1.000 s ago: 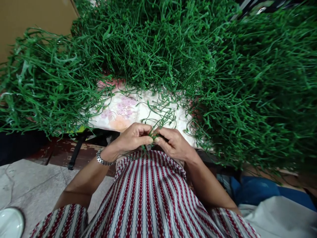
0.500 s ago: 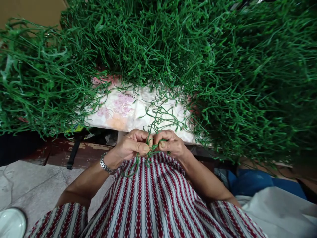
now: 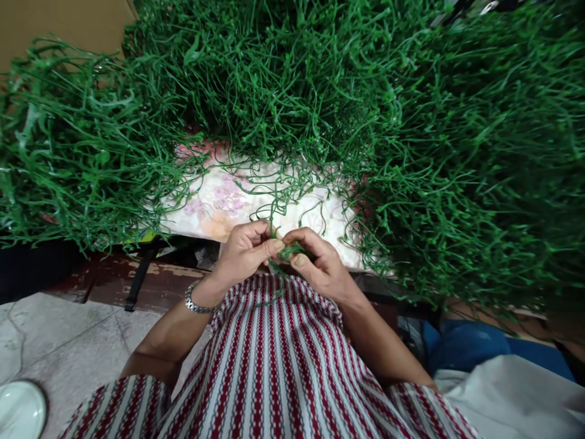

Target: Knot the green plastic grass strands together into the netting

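Close together at the table's front edge, both my hands pinch a small tangle of thin green plant-like stems. My left hand, with a metal watch band at the wrist, grips it between thumb and forefinger. Curled round the other side of the tangle is my right hand, its thumb and forefinger on the stems. Some strands trail forward onto the flowered cloth, others hang toward my striped clothing. Just beyond lie loose green stems.
Big heaps of the same green stems cover the left, the back and the right. A dark strap hangs at the table's front. On the floor at lower left is a round white object; blue and grey fabric is at right.
My hands have shifted slightly forward and the tangle between them looks more bunched. Fewer strands lie loosely ahead of the fingers. The whole view has moved a little.
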Available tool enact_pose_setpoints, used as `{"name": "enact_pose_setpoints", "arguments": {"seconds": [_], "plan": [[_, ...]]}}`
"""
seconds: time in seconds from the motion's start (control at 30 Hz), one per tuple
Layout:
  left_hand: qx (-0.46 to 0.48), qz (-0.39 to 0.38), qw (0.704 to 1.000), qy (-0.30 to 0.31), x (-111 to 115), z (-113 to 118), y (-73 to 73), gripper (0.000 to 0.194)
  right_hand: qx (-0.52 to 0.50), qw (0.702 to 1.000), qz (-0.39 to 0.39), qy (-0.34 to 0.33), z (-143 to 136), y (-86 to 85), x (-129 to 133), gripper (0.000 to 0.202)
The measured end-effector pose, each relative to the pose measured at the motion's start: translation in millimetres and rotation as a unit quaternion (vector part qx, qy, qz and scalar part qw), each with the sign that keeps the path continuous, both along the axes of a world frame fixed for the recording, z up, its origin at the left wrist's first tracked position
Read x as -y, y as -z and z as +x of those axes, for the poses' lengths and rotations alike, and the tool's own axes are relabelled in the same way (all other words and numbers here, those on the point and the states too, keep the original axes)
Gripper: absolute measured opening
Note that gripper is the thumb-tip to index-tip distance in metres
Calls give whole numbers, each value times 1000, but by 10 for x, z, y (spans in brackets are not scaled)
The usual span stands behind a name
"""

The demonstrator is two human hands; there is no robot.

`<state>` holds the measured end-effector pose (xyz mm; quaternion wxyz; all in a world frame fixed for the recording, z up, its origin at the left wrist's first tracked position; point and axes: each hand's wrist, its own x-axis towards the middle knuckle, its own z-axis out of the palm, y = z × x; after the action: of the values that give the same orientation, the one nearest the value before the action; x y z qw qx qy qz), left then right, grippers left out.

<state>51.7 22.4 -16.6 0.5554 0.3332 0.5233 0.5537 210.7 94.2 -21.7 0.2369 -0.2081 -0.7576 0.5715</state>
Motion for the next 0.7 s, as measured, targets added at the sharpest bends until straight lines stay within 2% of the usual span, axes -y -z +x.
{"name": "enact_pose_setpoints", "arguments": {"seconds": [0.07, 0.13, 0.2, 0.3, 0.4, 0.53, 0.7], "plan": [[1, -2, 1000, -14, -14, 37, 14, 23, 14, 998, 65, 24, -46, 15, 49, 38], [-2, -5, 999, -31, -24, 72, 21, 21, 30, 992, 108, 54, -93, 51, 83, 37], [-11, -3, 998, -60, -36, 103, 17, 18, 29, 989, 120, 76, -131, 86, 102, 25], [10, 13, 995, -102, -64, 137, -19, 16, 12, 992, 93, 87, -164, 102, 117, 16], [107, 23, 989, -104, -98, 149, -75, 15, 5, 995, 71, 66, -171, 81, 125, 24], [244, 19, 969, -41, -116, 163, -124, 20, -41, 998, 38, 13, -142, 76, 102, 36], [286, 15, 958, -22, -85, 245, -154, 26, -92, 994, -18, -62, -111, 103, 13, 40]]}}
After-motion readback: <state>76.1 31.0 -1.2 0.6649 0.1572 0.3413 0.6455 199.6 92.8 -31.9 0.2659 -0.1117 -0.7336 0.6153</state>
